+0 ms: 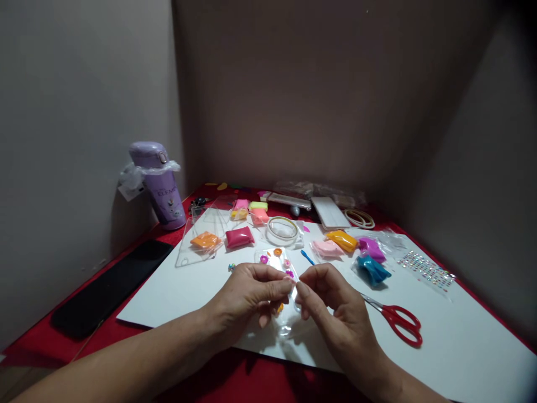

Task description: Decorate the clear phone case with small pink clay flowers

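My left hand (251,291) and my right hand (339,313) meet over the front of the white board, fingertips almost touching. Between my left thumb and index finger shows a small pink piece (290,279), perhaps soft clay. The right thumb and index finger are pinched close beside it; whatever they hold is too small to make out. Beneath both hands lies a clear case-like sheet (260,254), partly hidden. It carries small flowers, among them an orange flower (277,252) and a magenta flower (264,259). Behind my right hand lies a blue modelling tool (307,257).
Red-handled scissors (403,324) lie right of my right hand. Around the white board (453,341) are several wrapped clay packs, like the teal pack (372,271), a tape roll (282,230) and a gem sticker sheet (425,271). Left are a black phone (111,288) and purple tumbler (161,190).
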A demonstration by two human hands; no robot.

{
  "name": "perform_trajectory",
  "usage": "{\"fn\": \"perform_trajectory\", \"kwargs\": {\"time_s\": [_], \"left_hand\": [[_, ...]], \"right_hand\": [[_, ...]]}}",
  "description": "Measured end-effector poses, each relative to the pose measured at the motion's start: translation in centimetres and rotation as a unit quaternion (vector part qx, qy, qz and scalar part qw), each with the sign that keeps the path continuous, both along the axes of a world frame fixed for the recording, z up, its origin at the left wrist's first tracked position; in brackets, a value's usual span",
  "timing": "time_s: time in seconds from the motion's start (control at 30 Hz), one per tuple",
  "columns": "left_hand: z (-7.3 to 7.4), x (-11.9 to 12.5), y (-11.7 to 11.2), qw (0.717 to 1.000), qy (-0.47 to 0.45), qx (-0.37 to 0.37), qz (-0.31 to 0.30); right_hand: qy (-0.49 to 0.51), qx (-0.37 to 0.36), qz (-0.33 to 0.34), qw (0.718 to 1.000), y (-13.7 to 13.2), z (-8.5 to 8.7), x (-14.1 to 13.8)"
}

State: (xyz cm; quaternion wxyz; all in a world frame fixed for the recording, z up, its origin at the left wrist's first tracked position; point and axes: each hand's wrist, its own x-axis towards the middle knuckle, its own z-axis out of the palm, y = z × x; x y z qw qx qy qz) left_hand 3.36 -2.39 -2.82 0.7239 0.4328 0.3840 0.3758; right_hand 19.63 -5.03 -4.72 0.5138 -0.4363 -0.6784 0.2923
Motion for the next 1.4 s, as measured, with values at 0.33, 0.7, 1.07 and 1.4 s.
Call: {"fn": "perform_trajectory", "kwargs": {"time_s": [0.33, 0.7, 1.07, 1.4], "left_hand": [[0.04, -0.1, 0.03, 0.999, -0.035, -0.014, -0.024], [-0.54, 0.03, 0.1, 1.0, -0.022, -0.016, 0.003], [-0.07, -0.06, -0.24, 0.999, 0.025, 0.044, 0.012], [0.16, -0.03, -0.53, 0.996, 0.048, 0.066, 0.021]], "right_hand": [[0.017, -0.016, 0.004, 1.0, 0.23, -0.24, 0.32], [0.01, -0.062, 0.023, 0.998, -0.1, 0.31, -0.15], [0.025, -0.111, 0.014, 0.993, 0.07, 0.37, 0.08], [-0.002, -0.09, 0.008, 0.996, -0.01, 0.55, 0.3]]}}
